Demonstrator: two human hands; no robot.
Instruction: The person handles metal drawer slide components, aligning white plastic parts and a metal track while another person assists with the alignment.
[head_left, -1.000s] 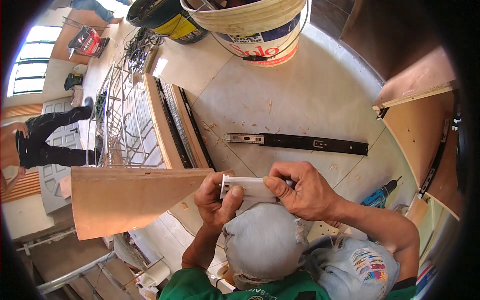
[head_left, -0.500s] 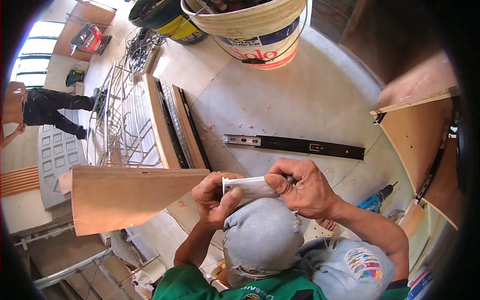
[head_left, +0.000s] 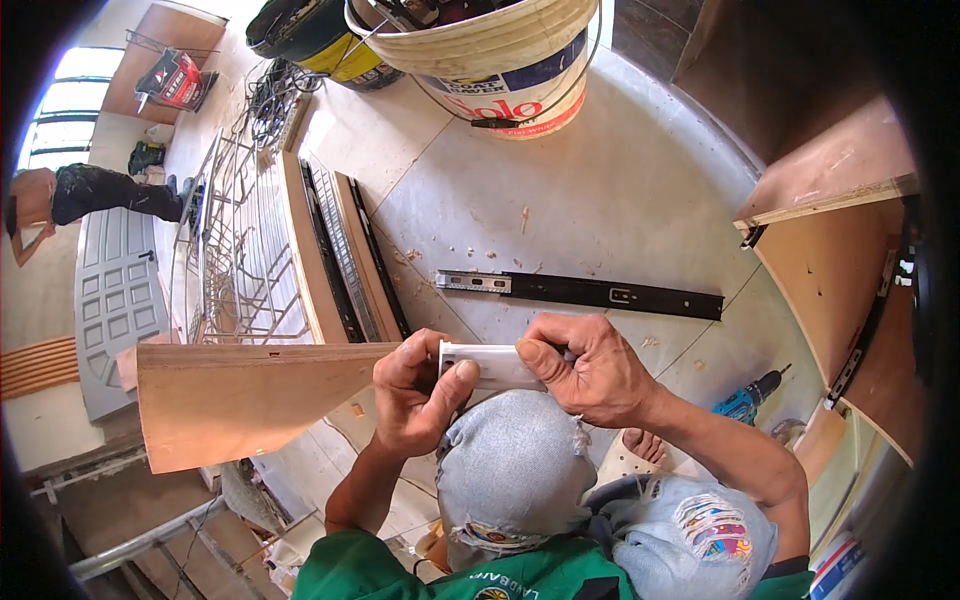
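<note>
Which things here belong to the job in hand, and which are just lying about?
Job in hand:
- white piece, held by left hand and right hand
- perhaps black rail and drill, both untouched

Apparently just lying about:
- white bucket
- dark bucket
- wood shavings

White bucket [head_left: 480,65]; grey door [head_left: 118,305]

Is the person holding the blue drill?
No, the blue drill lies on the floor while the left hand and right hand both hold a white piece.
</note>
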